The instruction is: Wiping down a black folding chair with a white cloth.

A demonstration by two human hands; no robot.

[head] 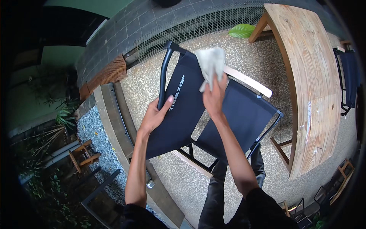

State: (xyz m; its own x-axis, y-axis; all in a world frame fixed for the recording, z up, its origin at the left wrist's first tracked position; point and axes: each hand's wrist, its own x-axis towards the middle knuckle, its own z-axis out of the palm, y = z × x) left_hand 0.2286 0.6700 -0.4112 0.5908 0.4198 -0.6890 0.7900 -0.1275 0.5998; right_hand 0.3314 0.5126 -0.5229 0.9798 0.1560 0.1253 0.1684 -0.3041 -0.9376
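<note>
A folding camp chair with a dark fabric back (177, 117) and seat (243, 111) stands in front of me, printed lettering across its back. My left hand (154, 114) grips the black metal tube (163, 77) along the edge of the backrest. In my right hand (215, 96) is a whitish cloth (212, 61), pressed near the upper side edge of the backrest; the cloth hides part of that edge. One pale wooden armrest (248, 80) lies beyond the right hand, and the other armrest (194, 164) is on the near side.
A long wooden table (311, 71) stands to the right, with another dark chair (350, 77) behind it. Left of me run a low concrete ledge (114, 114) and gravel (93, 134). A metal mesh grate (183, 37) and a green leaf (241, 30) are at the far side.
</note>
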